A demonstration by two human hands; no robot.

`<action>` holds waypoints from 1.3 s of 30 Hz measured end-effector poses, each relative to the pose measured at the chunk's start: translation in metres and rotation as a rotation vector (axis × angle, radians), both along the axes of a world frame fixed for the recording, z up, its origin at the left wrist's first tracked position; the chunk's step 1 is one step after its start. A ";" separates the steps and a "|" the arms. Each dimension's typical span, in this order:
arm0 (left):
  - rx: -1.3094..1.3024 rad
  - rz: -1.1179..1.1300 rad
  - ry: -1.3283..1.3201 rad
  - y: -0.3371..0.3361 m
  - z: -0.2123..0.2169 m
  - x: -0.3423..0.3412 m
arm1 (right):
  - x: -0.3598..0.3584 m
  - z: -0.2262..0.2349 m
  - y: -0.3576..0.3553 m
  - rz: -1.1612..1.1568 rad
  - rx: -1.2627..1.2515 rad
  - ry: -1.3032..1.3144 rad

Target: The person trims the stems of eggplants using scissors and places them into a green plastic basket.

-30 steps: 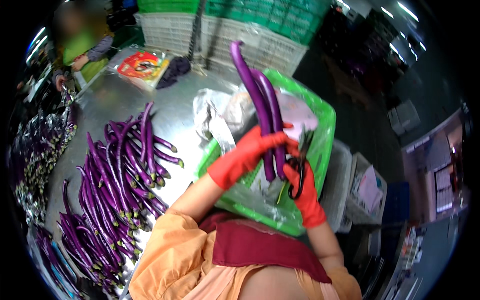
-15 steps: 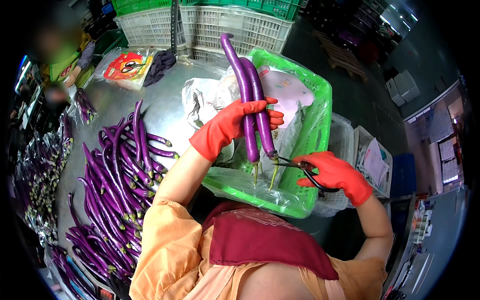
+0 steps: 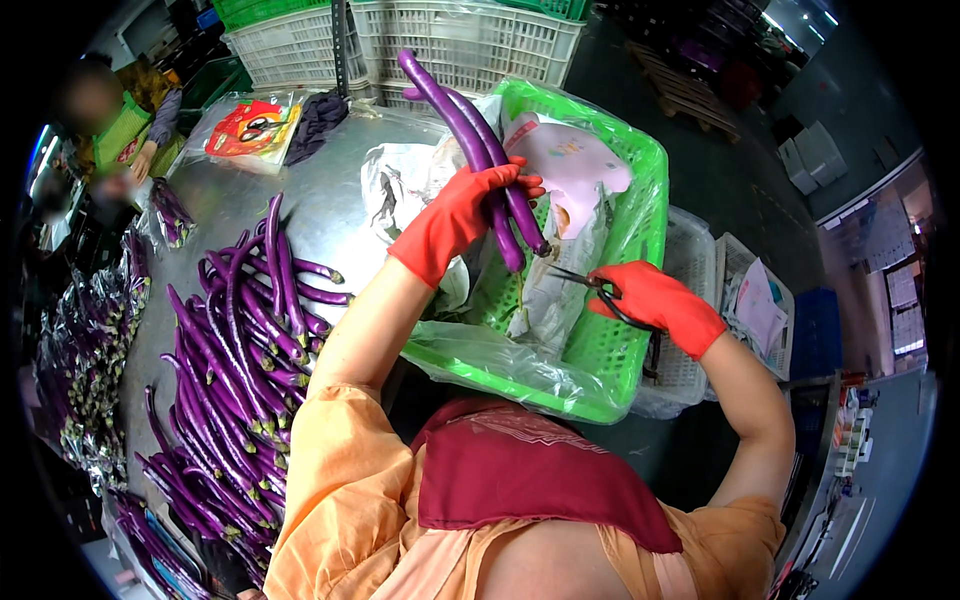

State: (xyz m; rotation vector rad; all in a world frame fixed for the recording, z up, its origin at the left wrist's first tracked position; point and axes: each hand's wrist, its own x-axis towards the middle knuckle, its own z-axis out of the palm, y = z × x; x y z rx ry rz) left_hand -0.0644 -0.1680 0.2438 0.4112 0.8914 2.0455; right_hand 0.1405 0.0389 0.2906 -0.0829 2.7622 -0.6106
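Two long purple eggplants (image 3: 470, 135) lie side by side across my left hand (image 3: 460, 215), which wears a red rubber glove and is closed round them. Their stem ends point down toward me. A thin green stem hangs from the left eggplant; the right one ends in a short stub. My right hand (image 3: 660, 305), gloved in red too, grips black-handled scissors (image 3: 625, 312). The blades point left, just below the right eggplant's stub. Beneath both hands stands a green plastic crate (image 3: 655, 210) lined with clear film, with crumpled paper and a pink bag (image 3: 570, 165) inside.
A large heap of eggplants (image 3: 230, 370) covers the metal table (image 3: 345, 145) at left, with wrapped bundles (image 3: 90, 370) beyond. Another pair of scissors (image 3: 262, 130) lies on a red-and-yellow packet. Stacked white crates (image 3: 460, 45) stand behind. A person (image 3: 120, 130) works at far left.
The right eggplant's long green stem is gone, leaving a stub. My left hand and the eggplants have shifted slightly up and left; the scissors have moved up with my right hand.
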 end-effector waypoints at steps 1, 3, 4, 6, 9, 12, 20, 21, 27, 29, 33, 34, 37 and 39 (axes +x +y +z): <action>0.000 -0.001 -0.007 0.001 0.002 0.000 | 0.000 0.001 -0.002 0.012 -0.006 -0.004; 0.051 0.000 -0.040 0.004 0.005 0.003 | -0.005 0.002 -0.012 0.035 -0.018 -0.012; 0.079 -0.001 -0.057 0.007 0.006 0.006 | -0.006 -0.001 -0.016 0.056 -0.046 0.060; 0.065 0.017 -0.054 0.015 0.010 0.014 | -0.011 -0.012 -0.022 0.064 -0.038 0.071; -0.053 0.133 0.077 0.013 0.015 0.026 | -0.013 -0.026 -0.031 0.005 0.009 0.102; -0.181 0.369 0.350 0.007 -0.011 0.026 | -0.014 -0.043 -0.030 -0.018 0.141 0.212; 0.109 0.541 0.278 -0.037 -0.024 0.053 | -0.039 -0.054 -0.040 0.104 0.186 0.237; 0.140 0.532 0.227 -0.048 -0.024 0.056 | -0.046 -0.052 -0.042 0.104 0.195 0.236; 0.199 0.723 0.179 -0.083 -0.033 0.065 | -0.076 -0.038 -0.030 0.211 0.295 0.187; 0.121 0.765 0.190 -0.101 -0.024 0.065 | -0.091 -0.037 -0.019 0.190 0.305 0.192; 0.009 0.786 0.179 -0.193 0.035 0.061 | -0.108 -0.007 -0.034 0.038 -0.022 0.178; -0.116 0.812 0.215 -0.220 0.047 0.060 | -0.106 0.010 -0.054 -0.046 -0.117 0.079; -0.313 1.003 0.217 -0.305 0.067 0.078 | -0.126 0.013 -0.105 -0.056 -0.257 -0.065; -0.432 1.169 0.118 -0.365 0.061 0.095 | -0.135 0.021 -0.153 0.064 -0.308 -0.094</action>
